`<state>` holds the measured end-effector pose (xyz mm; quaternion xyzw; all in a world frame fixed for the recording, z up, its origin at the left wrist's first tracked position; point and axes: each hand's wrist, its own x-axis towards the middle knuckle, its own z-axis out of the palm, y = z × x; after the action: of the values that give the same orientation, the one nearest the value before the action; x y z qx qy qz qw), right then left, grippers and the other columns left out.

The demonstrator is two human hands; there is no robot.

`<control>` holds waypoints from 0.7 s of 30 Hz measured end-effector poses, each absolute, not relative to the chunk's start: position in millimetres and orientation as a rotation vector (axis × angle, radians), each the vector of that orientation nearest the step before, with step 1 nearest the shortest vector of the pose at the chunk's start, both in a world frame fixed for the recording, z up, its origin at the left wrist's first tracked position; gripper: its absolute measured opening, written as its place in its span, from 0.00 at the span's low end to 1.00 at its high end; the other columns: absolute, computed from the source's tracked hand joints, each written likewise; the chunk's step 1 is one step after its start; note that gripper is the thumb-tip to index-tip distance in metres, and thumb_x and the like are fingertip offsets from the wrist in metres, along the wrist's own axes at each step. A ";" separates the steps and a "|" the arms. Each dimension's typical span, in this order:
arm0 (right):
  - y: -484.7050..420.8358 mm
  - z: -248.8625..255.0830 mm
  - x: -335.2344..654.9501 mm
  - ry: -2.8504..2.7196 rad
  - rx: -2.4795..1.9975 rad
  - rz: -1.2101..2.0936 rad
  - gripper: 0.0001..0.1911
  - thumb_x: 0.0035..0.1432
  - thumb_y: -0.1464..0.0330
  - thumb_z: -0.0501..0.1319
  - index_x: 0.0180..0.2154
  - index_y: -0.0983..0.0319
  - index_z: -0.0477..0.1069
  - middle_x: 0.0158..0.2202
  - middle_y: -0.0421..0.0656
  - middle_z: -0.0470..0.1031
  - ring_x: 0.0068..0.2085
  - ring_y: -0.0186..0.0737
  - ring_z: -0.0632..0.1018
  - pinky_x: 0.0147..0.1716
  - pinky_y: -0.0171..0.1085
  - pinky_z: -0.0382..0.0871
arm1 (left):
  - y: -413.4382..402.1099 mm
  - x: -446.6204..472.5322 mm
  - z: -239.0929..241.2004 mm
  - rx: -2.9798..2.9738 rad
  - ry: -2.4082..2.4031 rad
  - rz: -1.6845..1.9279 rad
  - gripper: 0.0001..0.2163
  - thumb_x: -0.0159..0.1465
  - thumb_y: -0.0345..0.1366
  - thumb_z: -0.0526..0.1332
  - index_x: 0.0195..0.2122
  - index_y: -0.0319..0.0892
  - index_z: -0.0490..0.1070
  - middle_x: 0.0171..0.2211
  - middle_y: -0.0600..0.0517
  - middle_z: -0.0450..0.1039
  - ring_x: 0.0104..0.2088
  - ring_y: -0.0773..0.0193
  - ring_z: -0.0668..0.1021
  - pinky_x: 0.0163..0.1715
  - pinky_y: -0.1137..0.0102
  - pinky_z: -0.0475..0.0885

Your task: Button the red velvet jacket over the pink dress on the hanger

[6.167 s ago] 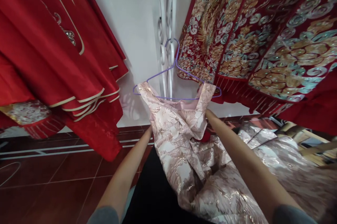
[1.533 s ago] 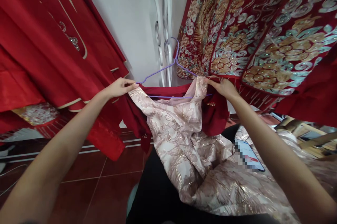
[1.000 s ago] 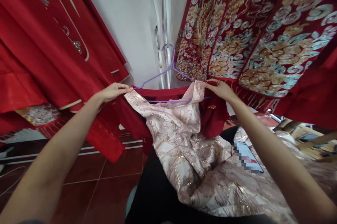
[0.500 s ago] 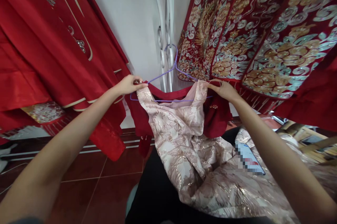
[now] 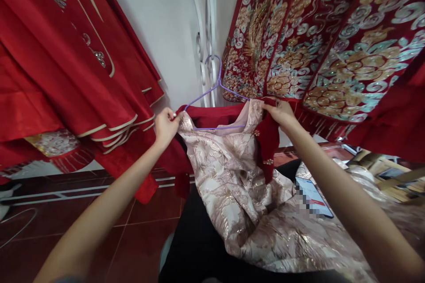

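A pale pink dress (image 5: 219, 154) with a shiny raised floral pattern hangs by its shoulder straps on a purple wire hanger (image 5: 219, 80). Behind its neckline lies a dark red garment (image 5: 215, 115), whose decorated part comes forward over the dress's right side. My left hand (image 5: 167, 128) is closed at the left shoulder, pinching the edge of the red garment beside the strap. At the other shoulder, my right hand (image 5: 282, 112) pinches the red fabric next to the strap. Fingers partly hide what each one grips.
Red robes (image 5: 99, 66) hang at the left, and an embroidered red garment (image 5: 292, 48) at the right. Between them is a white panel (image 5: 149, 17) with curved white bars (image 5: 203, 21). A phone (image 5: 314, 196) rests on the dress's skirt, over black-clothed legs (image 5: 195, 234).
My left hand has shifted slightly down and turned at the shoulder. On the right, the decorated red fabric has come forward over the dress's side. The hanger stays almost in place.
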<state>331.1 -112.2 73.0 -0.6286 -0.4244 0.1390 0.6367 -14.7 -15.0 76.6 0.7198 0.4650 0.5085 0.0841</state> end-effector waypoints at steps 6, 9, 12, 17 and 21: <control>-111.1 86.7 307.7 -0.902 -1.216 0.414 0.17 0.48 0.62 0.61 0.42 0.59 0.68 0.37 0.43 0.76 0.38 0.43 0.78 0.38 0.41 0.73 | -21.4 18.4 111.3 1.875 1.228 1.834 0.16 0.58 0.38 0.60 0.22 0.43 0.51 0.21 0.57 0.56 0.24 0.69 0.63 0.27 0.73 0.60; -122.1 79.4 285.0 -1.121 -1.272 0.470 0.17 0.48 0.60 0.61 0.40 0.58 0.65 0.35 0.42 0.75 0.37 0.42 0.77 0.37 0.40 0.72 | -48.0 27.3 102.5 1.929 1.137 1.720 0.16 0.59 0.42 0.59 0.23 0.44 0.51 0.22 0.56 0.58 0.26 0.68 0.66 0.28 0.72 0.62; -134.5 60.6 270.3 -1.323 -1.300 0.481 0.15 0.46 0.61 0.62 0.35 0.58 0.62 0.31 0.40 0.72 0.33 0.39 0.75 0.35 0.38 0.69 | -59.2 15.3 66.0 1.973 1.099 1.487 0.13 0.55 0.39 0.63 0.27 0.44 0.56 0.23 0.57 0.60 0.24 0.68 0.66 0.25 0.73 0.61; -148.1 48.1 266.4 -1.584 -1.390 0.220 0.10 0.47 0.68 0.60 0.33 0.58 0.61 0.27 0.37 0.67 0.27 0.35 0.69 0.30 0.35 0.64 | -39.5 -20.3 23.7 2.124 1.254 1.292 0.11 0.56 0.41 0.62 0.31 0.44 0.59 0.28 0.54 0.66 0.30 0.64 0.71 0.32 0.70 0.64; -148.7 59.2 248.5 -1.676 -1.359 0.062 0.08 0.47 0.71 0.58 0.32 0.59 0.61 0.27 0.37 0.68 0.27 0.34 0.68 0.29 0.34 0.62 | -32.2 -12.2 38.7 2.169 1.336 1.272 0.10 0.59 0.43 0.59 0.28 0.44 0.59 0.27 0.54 0.67 0.30 0.62 0.71 0.33 0.68 0.63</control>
<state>248.5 -148.7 59.2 -0.5551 -0.6845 0.0255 0.4719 -12.2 -32.2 38.7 0.7536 0.4641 0.4419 0.1464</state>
